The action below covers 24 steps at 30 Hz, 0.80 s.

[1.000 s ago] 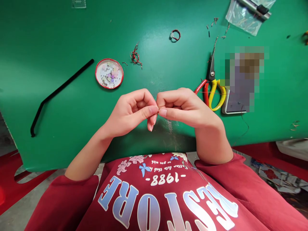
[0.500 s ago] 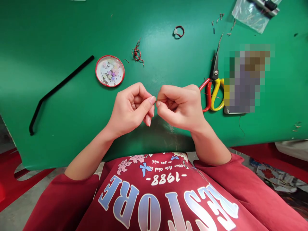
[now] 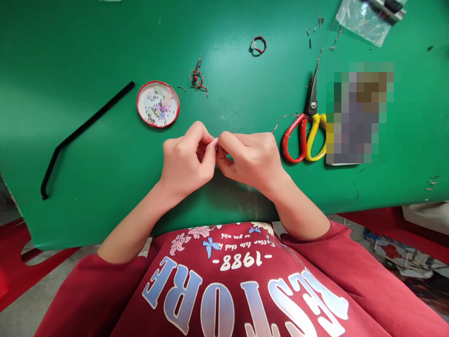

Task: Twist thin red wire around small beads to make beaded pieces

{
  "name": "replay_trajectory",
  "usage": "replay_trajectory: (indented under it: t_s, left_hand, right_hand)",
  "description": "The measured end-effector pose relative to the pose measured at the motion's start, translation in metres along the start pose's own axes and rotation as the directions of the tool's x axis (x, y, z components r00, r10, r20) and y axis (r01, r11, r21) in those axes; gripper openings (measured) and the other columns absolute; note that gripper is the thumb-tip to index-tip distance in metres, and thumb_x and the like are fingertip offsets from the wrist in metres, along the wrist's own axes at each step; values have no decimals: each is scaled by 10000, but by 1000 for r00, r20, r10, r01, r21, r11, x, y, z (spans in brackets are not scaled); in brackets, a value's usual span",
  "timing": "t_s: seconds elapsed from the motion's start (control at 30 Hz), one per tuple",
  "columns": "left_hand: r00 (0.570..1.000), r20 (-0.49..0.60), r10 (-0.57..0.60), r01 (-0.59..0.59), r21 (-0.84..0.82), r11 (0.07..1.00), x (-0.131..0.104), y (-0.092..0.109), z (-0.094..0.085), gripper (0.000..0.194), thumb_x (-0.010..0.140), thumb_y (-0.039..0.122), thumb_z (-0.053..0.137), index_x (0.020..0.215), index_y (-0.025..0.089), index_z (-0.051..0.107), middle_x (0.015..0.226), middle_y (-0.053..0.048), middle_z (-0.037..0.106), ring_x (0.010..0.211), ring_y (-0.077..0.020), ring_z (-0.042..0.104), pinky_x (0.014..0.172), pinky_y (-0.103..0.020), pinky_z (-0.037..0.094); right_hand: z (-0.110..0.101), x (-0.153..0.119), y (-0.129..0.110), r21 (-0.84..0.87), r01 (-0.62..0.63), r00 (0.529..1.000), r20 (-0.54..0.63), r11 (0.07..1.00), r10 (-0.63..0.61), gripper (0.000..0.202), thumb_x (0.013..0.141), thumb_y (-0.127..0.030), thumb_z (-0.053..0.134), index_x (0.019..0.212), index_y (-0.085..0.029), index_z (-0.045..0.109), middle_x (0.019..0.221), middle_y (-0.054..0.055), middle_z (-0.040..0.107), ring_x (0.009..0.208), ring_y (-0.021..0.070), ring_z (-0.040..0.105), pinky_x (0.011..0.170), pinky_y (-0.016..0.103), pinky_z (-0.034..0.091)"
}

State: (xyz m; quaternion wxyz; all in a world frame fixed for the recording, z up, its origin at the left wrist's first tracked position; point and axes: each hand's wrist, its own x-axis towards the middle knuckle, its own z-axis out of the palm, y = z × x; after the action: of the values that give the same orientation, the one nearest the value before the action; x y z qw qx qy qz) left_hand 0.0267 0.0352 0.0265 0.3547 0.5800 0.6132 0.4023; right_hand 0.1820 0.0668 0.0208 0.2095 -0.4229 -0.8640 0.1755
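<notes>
My left hand (image 3: 187, 157) and my right hand (image 3: 249, 157) meet over the near part of the green table, thumbs and forefingers pinched together with the tips touching. Whatever sits between the left fingertips is too small and covered to make out. From behind my right hand a thin reddish cord (image 3: 288, 115) runs out toward the scissors (image 3: 313, 105), which have one red and one yellow handle. Left of my hands lies a red-rimmed lid (image 3: 139, 114) holding small metal beads and pastel beads. Beyond them are a tangled red-brown cord (image 3: 197, 79) and a finished-looking cord ring (image 3: 264, 44) with a pale bead.
A bent black tube (image 3: 93, 114) lies at the left. On the right, a pixelated phone-like object (image 3: 361, 114) touches the yellow scissor handle. A clear plastic bag (image 3: 365, 23) is at the far right, with cord scraps (image 3: 320, 22) near it. The table's near edge is by my torso.
Both hands have shifted slightly left, the right one more, and turned so their fingertips press closer together. The thin cord has swung from across the scissor handles to above the red handle.
</notes>
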Motion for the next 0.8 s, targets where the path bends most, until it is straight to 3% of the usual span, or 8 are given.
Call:
replay_trajectory:
  t_s: [0.13, 0.2, 0.27, 0.37, 0.43, 0.53, 0.67, 0.8]
  left_hand:
    - [1000, -12, -3, 2, -105, 994, 0, -3, 1, 274, 940, 435, 616, 800, 216, 530, 689, 33, 635, 624, -106, 672, 613, -249, 547]
    - [999, -43, 19, -26, -154, 988, 0, -4, 0, 271, 959, 458, 593, 844, 217, 548, 728, 29, 639, 661, -106, 691, 644, -257, 565]
    - [994, -91, 61, -76, -169, 983, 1, -5, 0, 256, 966, 453, 590, 866, 220, 554, 746, 30, 642, 664, -99, 693, 658, -259, 573]
    - [983, -136, 121, -141, -149, 979, 3, -5, 0, 242, 971, 446, 587, 875, 226, 565, 748, 36, 641, 662, -89, 687, 663, -253, 580]
    - [979, -133, 156, -174, -136, 975, 4, -5, -2, 205, 975, 414, 590, 890, 228, 587, 764, 36, 651, 674, -85, 687, 665, -244, 579]
    - [974, -85, 210, -219, -117, 969, 5, -6, -6, 131, 981, 351, 583, 960, 239, 649, 810, 25, 688, 698, -93, 694, 673, -244, 579]
    - [960, 6, 281, -280, -49, 959, 9, -6, -13, 170, 985, 348, 569, 972, 254, 710, 835, 4, 726, 682, -108, 679, 687, -263, 562]
    - [912, 29, 409, -409, -14, 913, 14, -6, -17, 150, 944, 366, 637, 877, 246, 697, 785, 0, 722, 668, -111, 649, 661, -255, 524]
  right_hand:
    - [-11, 4, 2, 223, -63, 998, 11, 973, 62, 206, 935, -271, 500, 755, -205, 577, 550, -36, 458, 511, 89, 352, 550, 258, 279]
    - [-18, 7, 3, 453, -153, 988, 65, 878, 139, 199, 959, -315, 540, 804, -202, 593, 557, -53, 437, 512, 80, 366, 551, 245, 315]
    - [-24, 10, 6, 679, -251, 968, 178, 690, 177, 241, 979, -385, 568, 840, -192, 610, 555, -65, 438, 499, 69, 382, 524, 227, 328]
    - [-26, 13, 11, 867, -363, 932, 347, 342, 108, 300, 952, -440, 647, 842, -162, 629, 580, -60, 517, 503, 51, 459, 498, 198, 367]
    - [-25, 14, 15, 893, -420, 907, 420, 162, 38, 293, 911, -415, 718, 846, -140, 639, 616, -47, 583, 521, 43, 526, 502, 177, 404]
    - [-23, 15, 20, 871, -490, 871, 490, -2, -20, 265, 874, -354, 771, 857, -119, 648, 638, -41, 636, 530, 35, 595, 503, 143, 437]
    - [-23, 15, 22, 835, -540, 842, 538, -106, -48, 267, 830, -317, 815, 851, -111, 647, 636, -41, 669, 525, 35, 637, 515, 116, 485]
    - [-26, 15, 21, 814, -568, 823, 564, -121, -62, 264, 801, -284, 836, 853, -103, 650, 662, -19, 707, 533, 60, 672, 542, 137, 548]
